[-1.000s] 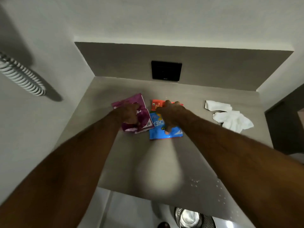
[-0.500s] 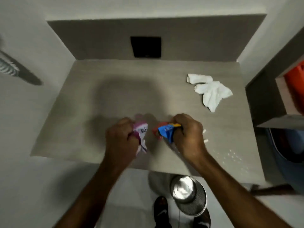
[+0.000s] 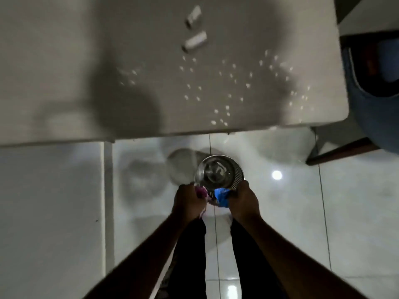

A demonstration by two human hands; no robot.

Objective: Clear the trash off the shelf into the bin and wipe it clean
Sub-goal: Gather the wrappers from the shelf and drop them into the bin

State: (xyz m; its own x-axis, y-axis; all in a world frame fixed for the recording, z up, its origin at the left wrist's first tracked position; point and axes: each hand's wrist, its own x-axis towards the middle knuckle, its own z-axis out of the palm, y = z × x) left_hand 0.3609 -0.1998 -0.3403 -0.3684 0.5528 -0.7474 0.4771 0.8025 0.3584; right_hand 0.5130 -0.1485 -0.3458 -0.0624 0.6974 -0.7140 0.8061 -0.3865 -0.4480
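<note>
Wrappers now lifted off the shelf [image 3: 64, 67], left hand [image 3: 189, 201] fisted around the purple wrapper [image 3: 201, 191], right hand [image 3: 243, 201] around the blue wrapper [image 3: 222, 196], poised over the bin [image 3: 219, 172]; crumbs [image 3: 226, 83] remain.

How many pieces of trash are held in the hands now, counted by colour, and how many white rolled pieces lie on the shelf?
Purple wrapper, in the left hand: 1
Blue wrapper, in the right hand: 1
White rolled pieces on the shelf: 2
Total: 4, not counting the small white crumbs.
</note>
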